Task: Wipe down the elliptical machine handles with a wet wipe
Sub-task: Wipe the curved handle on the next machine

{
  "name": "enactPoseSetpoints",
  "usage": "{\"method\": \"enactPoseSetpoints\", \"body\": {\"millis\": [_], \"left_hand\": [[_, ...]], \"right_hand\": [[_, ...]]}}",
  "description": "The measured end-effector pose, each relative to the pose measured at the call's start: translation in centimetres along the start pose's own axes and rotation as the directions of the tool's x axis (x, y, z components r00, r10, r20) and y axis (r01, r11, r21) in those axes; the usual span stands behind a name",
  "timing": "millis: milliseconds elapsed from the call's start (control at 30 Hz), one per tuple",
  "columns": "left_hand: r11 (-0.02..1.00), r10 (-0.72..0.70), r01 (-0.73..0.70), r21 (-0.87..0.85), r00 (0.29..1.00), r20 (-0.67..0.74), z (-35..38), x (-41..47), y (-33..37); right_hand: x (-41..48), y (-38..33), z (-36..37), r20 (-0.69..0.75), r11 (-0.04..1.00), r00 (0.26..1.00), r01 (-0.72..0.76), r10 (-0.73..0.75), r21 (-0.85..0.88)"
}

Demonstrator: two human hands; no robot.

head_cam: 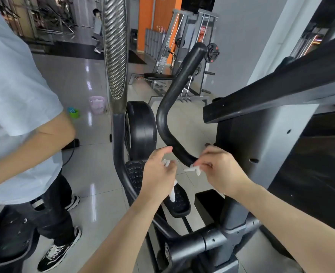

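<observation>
Wet wipe point(173, 192) down at lower centre of the frame, white and crumpled, shared between both hands right by the bottom bend of the curved black handle point(174, 91).

Starting from the left edge: bystander point(15, 85) in a pale blue tee, dark trousers and black-and-white sneakers point(58, 251), filling pretty much the whole left side. Behind, on the shiny tiled floor point(95, 174), a small green cup point(73, 113) just beside a pink bin point(97, 104).

Next over, a tall upright handle point(114, 48) with a ribbed silvery grip, running out of the top of the frame. Then the black flywheel cover point(141, 129), with a studded pedal point(135, 172) just below it.

Left hand point(158, 174) at lower centre, fingers curled, pinching one bunch of the wipe, a tail dangling under the palm in front of a second pedal point(179, 201). Right hand point(219, 170) just to the right, fingertips nipping another white scrap right at the curved handle's lower end. Can't tell if that scrap actually touches the bar. Can't tell either whether it's one wipe or two bits.

Far right: black console frame point(270, 91).
</observation>
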State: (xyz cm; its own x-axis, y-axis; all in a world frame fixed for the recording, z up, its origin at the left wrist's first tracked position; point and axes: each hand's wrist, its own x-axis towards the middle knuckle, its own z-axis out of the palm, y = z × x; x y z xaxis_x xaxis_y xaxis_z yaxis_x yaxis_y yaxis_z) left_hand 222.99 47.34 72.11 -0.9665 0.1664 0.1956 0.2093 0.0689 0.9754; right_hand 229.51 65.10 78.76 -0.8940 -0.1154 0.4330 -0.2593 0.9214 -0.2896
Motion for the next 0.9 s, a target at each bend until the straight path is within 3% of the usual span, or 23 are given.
{"method": "enactPoseSetpoints", "body": {"millis": [100, 267, 433, 533, 700, 767, 833, 900], "left_hand": [[0.998, -0.038, 0.038, -0.048, 0.999, 0.001, 0.0, 0.3, 0.2], [0.994, -0.095, 0.092, -0.065, 0.995, -0.040, 0.0, 1.6, 1.0], [0.984, -0.141, 0.129, -0.121, 0.985, -0.096, 0.2, 2.4, 0.7], [0.985, -0.130, 0.116, -0.126, 0.986, -0.107, 0.4, 2.4, 0.6], [0.997, -0.068, 0.063, -0.054, 0.992, -0.109, 0.3, 2.8, 0.5], [0.996, -0.067, 0.060, -0.064, 0.992, -0.108, 0.3, 2.9, 0.8], [0.997, -0.064, 0.058, -0.053, 0.992, -0.113, 0.4, 3.0, 0.9], [0.997, -0.061, 0.056, -0.046, 0.990, -0.129, 0.7, 2.9, 1.0]], "right_hand": [[4.3, -1.0, 0.8, -0.058, 0.993, 0.992, -0.113, 0.115, 0.031], [13.1, -3.5, 2.9, -0.111, 0.991, 0.985, -0.124, 0.129, 0.050], [12.0, -3.2, 2.6, 0.134, 1.000, 0.991, 0.020, -0.018, -0.016], [10.4, -2.6, 1.1, 0.253, 0.992, 0.966, -0.020, 0.051, -0.126], [8.8, -2.3, -2.3, 0.462, 0.966, 0.861, -0.114, 0.213, -0.233], [9.9, -2.5, -2.4, 0.310, 0.960, 0.932, -0.110, 0.189, -0.256], [10.8, -2.8, -1.4, 0.129, 0.980, 0.983, -0.108, 0.131, -0.168], [10.2, -2.9, 0.3, 0.146, 0.995, 0.985, -0.085, 0.093, -0.060]]}}
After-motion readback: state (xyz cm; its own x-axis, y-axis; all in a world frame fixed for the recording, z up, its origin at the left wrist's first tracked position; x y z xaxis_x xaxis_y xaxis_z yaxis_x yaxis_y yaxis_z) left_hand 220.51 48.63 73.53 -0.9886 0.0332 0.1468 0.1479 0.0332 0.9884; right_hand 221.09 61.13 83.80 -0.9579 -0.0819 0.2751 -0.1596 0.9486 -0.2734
